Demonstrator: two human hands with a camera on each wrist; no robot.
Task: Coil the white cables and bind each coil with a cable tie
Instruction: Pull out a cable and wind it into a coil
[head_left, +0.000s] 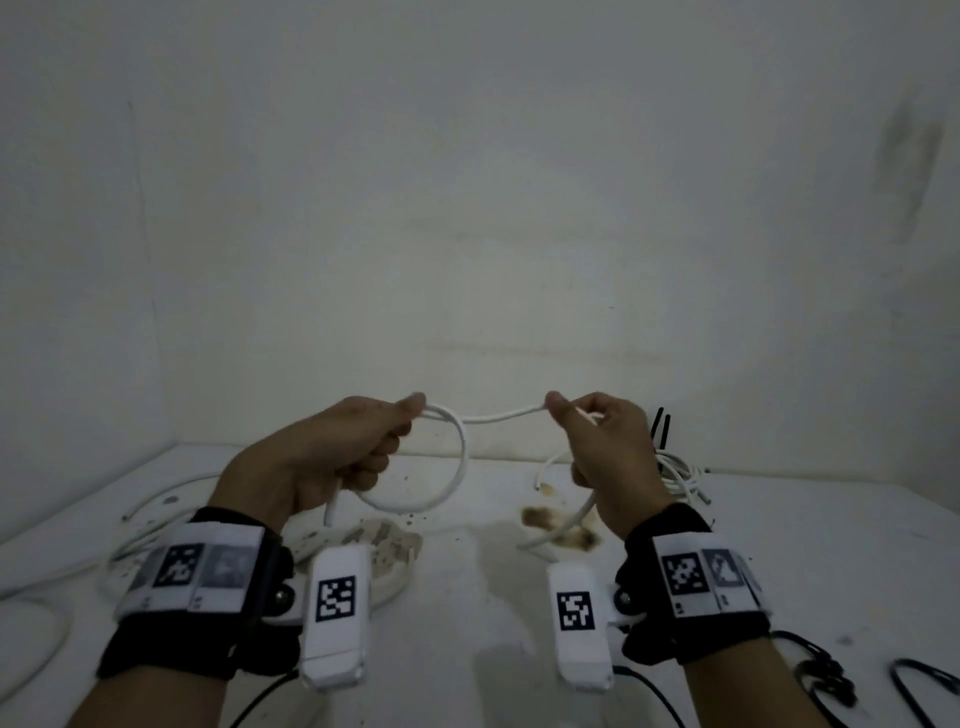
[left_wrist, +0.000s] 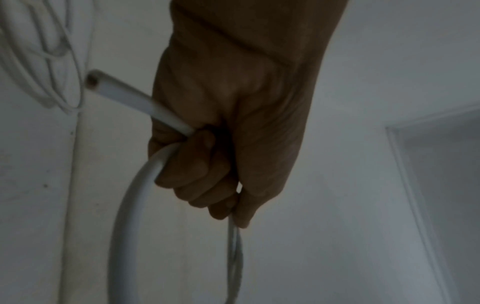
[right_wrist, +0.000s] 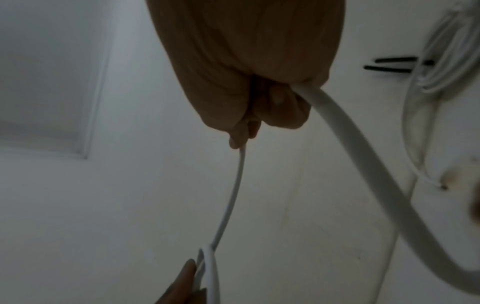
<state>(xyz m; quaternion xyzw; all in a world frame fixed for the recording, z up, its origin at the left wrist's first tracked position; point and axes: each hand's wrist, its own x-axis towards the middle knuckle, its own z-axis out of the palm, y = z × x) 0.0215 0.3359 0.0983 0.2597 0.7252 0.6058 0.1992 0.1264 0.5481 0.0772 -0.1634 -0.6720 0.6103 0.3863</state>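
Note:
Both hands hold one white cable (head_left: 498, 417) up above the white table (head_left: 467, 597). My left hand (head_left: 358, 447) grips a loop of it (head_left: 457, 478), thumb pressing the crossing at the top; the cut end (left_wrist: 96, 82) sticks out below the fist. My right hand (head_left: 597, 436) pinches the cable a short span to the right, its fingers curled round it. From that hand the cable's free tail (right_wrist: 363, 164) curves down to the table. Black cable ties (head_left: 662, 426) lie behind the right hand.
More white cables lie loose at the left (head_left: 156, 519) and in a bundle at the back right (head_left: 680, 473). Brown stains (head_left: 561, 525) mark the table's middle. Black cords (head_left: 831, 680) lie at the front right. White walls close the table behind and left.

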